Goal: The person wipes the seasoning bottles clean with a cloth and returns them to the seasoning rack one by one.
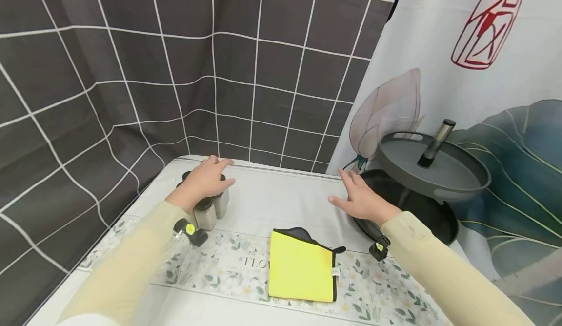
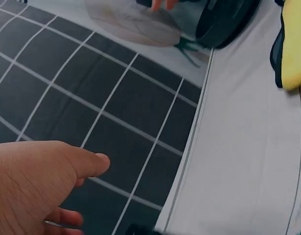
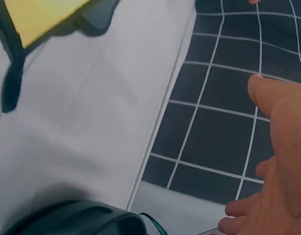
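Note:
In the head view my left hand (image 1: 204,181) is held over several small jars with dark lids (image 1: 205,215) at the back left of the table, partly covering them. Its fingers are spread and grip nothing. On the other side my right hand (image 1: 363,200), also with spread fingers, overlaps the left rim of a two-tier dark round tray (image 1: 461,170). Between the hands, nearer to me, lies a folded yellow cloth with black edging (image 1: 301,267). A dark rounded object (image 1: 298,233) shows from behind the cloth's far edge, mostly hidden.
The white table (image 1: 281,189) carries a floral printed strip (image 1: 210,262). Behind it hangs a dark curtain with a white grid (image 1: 281,101), and at the right a pale printed curtain (image 1: 439,38). A metal handle (image 1: 436,143) rises from the upper tray.

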Tool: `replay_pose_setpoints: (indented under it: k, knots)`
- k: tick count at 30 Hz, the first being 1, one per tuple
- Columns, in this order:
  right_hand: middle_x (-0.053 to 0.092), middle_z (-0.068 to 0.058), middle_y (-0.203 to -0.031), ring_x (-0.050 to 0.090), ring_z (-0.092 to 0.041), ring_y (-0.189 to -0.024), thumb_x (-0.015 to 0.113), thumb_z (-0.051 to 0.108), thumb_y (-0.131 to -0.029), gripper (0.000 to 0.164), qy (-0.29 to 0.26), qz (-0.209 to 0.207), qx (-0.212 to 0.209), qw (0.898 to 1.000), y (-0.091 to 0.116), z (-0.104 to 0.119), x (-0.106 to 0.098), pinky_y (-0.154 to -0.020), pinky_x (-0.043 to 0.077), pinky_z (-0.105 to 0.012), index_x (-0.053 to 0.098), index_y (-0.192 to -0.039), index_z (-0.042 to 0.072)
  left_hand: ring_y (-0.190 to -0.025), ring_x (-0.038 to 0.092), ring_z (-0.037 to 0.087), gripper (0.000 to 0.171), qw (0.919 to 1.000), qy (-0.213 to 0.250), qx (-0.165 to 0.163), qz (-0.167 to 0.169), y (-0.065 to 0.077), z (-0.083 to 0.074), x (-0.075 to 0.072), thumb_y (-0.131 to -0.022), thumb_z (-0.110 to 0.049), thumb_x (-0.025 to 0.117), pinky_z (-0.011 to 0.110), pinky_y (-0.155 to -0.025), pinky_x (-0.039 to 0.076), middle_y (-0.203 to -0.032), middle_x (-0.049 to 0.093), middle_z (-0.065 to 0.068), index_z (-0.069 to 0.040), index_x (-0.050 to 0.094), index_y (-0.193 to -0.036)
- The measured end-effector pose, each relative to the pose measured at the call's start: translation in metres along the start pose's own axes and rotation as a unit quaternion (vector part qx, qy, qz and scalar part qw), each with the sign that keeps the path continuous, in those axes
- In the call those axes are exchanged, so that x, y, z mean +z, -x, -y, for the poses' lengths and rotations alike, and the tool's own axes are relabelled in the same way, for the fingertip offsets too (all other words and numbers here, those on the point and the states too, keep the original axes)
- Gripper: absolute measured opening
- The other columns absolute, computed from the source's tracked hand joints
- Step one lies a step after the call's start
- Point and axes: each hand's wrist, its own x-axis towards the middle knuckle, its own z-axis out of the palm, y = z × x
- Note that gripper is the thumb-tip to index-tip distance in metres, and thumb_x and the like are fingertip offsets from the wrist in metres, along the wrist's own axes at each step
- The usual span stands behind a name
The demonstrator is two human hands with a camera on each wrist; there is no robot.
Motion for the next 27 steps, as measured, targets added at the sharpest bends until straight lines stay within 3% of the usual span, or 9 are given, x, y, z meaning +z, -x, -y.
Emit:
replay_pose_setpoints:
  k: [4, 7, 12, 19, 27]
  knots:
    - [0.001, -0.018, -0.151, 0.004, -0.036, -0.137, 0.044, 0.067, -0.082, 0.092, 0.005, 0.005, -0.017, 1.000, 0.008, 0.003, 0.006, -0.102, 0.023, -0.060, -0.001, -0.148, 0.022, -0.086, 0.052, 0.026, 0.039, 0.9999, -0.003, 0.010, -0.001, 0.016, 0.015, -0.002, -0.082, -0.040, 0.061, 0.044, -0.072, 0.046, -0.098, 0.052, 0.009, -0.012, 0.058, -0.110]
    - [0.004, -0.017, -0.150, 0.008, -0.036, -0.136, 0.045, 0.066, -0.082, 0.091, 0.013, 0.009, -0.032, 0.999, 0.011, 0.006, 0.012, -0.101, 0.025, -0.059, 0.001, -0.148, 0.022, -0.078, 0.054, 0.020, 0.032, 0.9996, -0.003, 0.019, 0.022, 0.027, 0.025, 0.000, -0.079, -0.040, 0.066, 0.041, -0.070, 0.047, -0.090, 0.055, 0.003, -0.013, 0.061, -0.097]
    - [0.006, -0.017, -0.150, 0.010, -0.037, -0.135, 0.047, 0.066, -0.082, 0.089, 0.006, 0.019, -0.036, 0.999, 0.012, 0.011, 0.018, -0.100, 0.027, -0.060, 0.004, -0.148, 0.025, -0.079, 0.056, 0.017, 0.032, 0.9984, -0.013, 0.020, 0.052, 0.039, 0.038, 0.004, -0.073, -0.035, 0.073, 0.042, -0.071, 0.049, -0.091, 0.056, 0.001, -0.015, 0.061, -0.096]
    - [0.004, -0.015, -0.151, 0.009, -0.036, -0.136, 0.051, 0.063, -0.081, 0.087, -0.038, 0.049, -0.012, 0.998, 0.018, 0.009, 0.024, -0.100, 0.025, -0.060, 0.006, -0.148, 0.029, -0.075, 0.053, 0.021, 0.034, 0.9980, -0.039, 0.044, 0.023, 0.044, 0.041, 0.008, -0.064, -0.030, 0.078, 0.041, -0.070, 0.048, -0.084, 0.053, 0.000, -0.014, 0.062, -0.089]
    - [0.008, -0.017, -0.150, 0.012, -0.038, -0.135, 0.053, 0.063, -0.080, 0.088, -0.046, 0.057, -0.014, 0.997, 0.021, 0.003, 0.034, -0.100, 0.025, -0.061, 0.009, -0.148, 0.026, -0.087, 0.051, 0.025, 0.038, 0.9983, -0.044, 0.028, 0.027, 0.045, 0.042, 0.012, -0.063, -0.030, 0.079, 0.046, -0.079, 0.043, -0.090, 0.063, 0.001, -0.014, 0.063, -0.094]
